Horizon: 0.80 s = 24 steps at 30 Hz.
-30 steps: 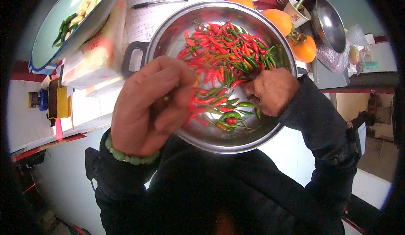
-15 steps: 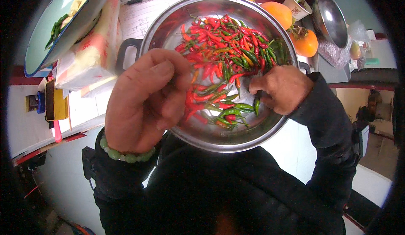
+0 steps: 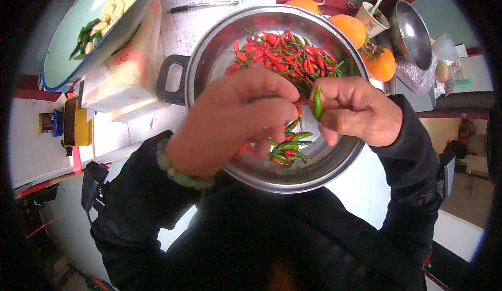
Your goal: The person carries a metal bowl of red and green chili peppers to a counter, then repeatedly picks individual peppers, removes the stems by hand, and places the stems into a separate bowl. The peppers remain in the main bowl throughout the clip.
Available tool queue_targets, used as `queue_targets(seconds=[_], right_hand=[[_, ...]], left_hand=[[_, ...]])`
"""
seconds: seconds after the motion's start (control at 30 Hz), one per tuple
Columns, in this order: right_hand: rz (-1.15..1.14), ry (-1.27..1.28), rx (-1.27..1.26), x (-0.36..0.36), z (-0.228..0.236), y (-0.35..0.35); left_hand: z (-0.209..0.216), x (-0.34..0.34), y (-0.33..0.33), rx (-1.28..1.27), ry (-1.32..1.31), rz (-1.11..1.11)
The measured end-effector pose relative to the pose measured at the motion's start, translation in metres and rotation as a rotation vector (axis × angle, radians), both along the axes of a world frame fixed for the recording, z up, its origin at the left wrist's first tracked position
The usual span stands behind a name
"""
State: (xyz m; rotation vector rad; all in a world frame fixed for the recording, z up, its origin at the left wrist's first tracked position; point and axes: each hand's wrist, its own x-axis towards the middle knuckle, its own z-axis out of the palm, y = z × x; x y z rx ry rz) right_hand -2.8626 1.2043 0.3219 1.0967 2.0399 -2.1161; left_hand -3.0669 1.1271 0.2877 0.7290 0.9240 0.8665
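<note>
Green chilli (image 3: 318,103) pinched now in the right hand (image 3: 363,111) above the steel pan (image 3: 327,158), left hand (image 3: 235,118) curled over it too, contents impossible to tell, with slack pinching perhaps risking a drop inside!

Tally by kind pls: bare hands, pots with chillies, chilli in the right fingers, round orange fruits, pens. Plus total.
Hands (left hand, right hand): 2
Pot: 1
Held green chilli: 1
Orange fruits: 3
Pen: 1
Total: 8

Bright overall, white glint on metal bowl (image 3: 410,28) — left hand (image 3: 235,116) blurred, green chili (image 3: 318,103) sharper; fisheye edges bowed, corners black.
</note>
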Motion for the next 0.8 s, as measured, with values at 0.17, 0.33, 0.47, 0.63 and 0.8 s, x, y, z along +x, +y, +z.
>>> queue_targets(seconds=[0.17, 0.33, 0.47, 0.63, 0.8], right_hand=[[-0.022, 0.039, -0.153, -0.004, -0.005, -0.001], [-0.257, 0.253, -0.37, 0.004, -0.005, -0.006], [-0.274, 0.271, -0.31, 0.007, -0.007, -0.011], [-0.253, 0.24, -0.143, 0.01, -0.01, -0.015], [-0.235, 0.263, -0.026, 0.009, -0.015, -0.019]], left_hand=[[0.003, 0.013, 0.005, 0.199, 0.098, -0.068], [0.003, 0.012, 0.007, 0.112, 0.009, -0.001], [0.001, 0.014, 0.004, 0.05, -0.082, 0.032], [-0.002, 0.017, 0.001, 0.054, -0.066, 0.056], [-0.002, 0.02, -0.002, 0.078, 0.015, 0.074]])
